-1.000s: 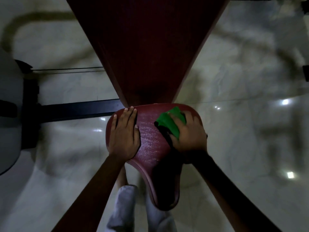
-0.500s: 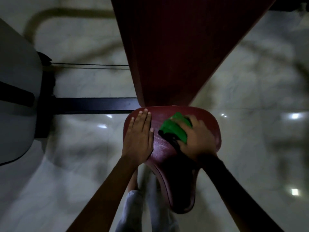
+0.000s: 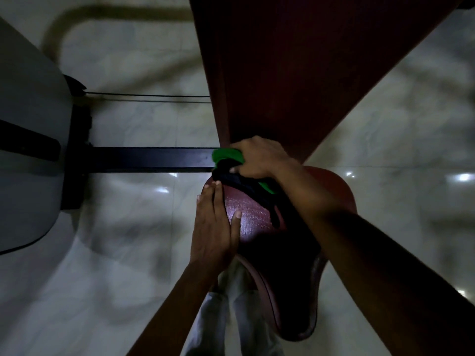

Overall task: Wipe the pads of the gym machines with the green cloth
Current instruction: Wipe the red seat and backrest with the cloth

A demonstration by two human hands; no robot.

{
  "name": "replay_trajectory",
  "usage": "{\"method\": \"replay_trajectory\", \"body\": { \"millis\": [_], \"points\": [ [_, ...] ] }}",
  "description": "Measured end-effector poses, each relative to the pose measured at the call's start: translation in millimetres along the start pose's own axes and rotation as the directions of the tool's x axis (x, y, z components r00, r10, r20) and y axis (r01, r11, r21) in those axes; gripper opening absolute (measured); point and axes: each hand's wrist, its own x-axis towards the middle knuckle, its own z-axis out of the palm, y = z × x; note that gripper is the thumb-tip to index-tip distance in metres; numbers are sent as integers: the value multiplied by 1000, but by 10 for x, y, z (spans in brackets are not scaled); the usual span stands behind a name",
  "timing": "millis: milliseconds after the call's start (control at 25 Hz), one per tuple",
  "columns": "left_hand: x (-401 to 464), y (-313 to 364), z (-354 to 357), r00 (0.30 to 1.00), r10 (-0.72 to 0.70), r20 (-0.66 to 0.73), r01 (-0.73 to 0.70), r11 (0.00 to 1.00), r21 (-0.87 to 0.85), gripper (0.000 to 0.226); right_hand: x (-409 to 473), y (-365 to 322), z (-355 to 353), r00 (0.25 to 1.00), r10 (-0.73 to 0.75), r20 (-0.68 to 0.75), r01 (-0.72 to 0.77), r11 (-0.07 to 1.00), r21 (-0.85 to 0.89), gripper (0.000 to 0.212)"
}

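A dark red seat pad lies below a tall dark red back pad of a gym machine. My right hand grips the bunched green cloth at the lower left corner of the back pad, where it meets the seat. A second bit of green shows under my right wrist. My left hand lies flat with straight fingers along the seat pad's left edge. My right forearm crosses over the seat and hides its middle.
A black steel bar runs left from the seat to a black upright and a grey machine cover. Thin cables stretch above the bar. Glossy pale marble floor surrounds the machine. My white trouser legs show below the seat.
My right hand has carried the cloth up and to the left, from the seat pad's top to the back pad's lower left corner. My left hand stays on the seat's left edge.
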Motion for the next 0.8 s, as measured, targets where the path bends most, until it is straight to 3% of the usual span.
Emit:
{"method": "replay_trajectory", "body": {
  "millis": [160,280,400,480,640,800],
  "points": [
    [23,0,-1,999,-25,23,26,1000,-6,71,165,-125,7,995,-59,75,68,991,-116,56],
    [21,-39,2,998,-24,65,19,997,79,70,-160,349,-108,996,66,64,-58,991,-120,49],
    [75,4,10,989,113,98,-131,971,198,60,-453,714,-235,971,221,91,-214,974,-78,45],
    [169,28,20,966,225,130,-252,932,261,57,-317,650,-174,971,223,85,-215,972,-93,49],
    [278,155,-3,924,312,222,-367,888,277,56,-176,480,-96,987,144,73,-140,988,-60,55],
    [273,168,-83,899,391,197,-431,867,250,52,-638,964,-107,967,254,9,-254,966,54,42]
  ]
}}
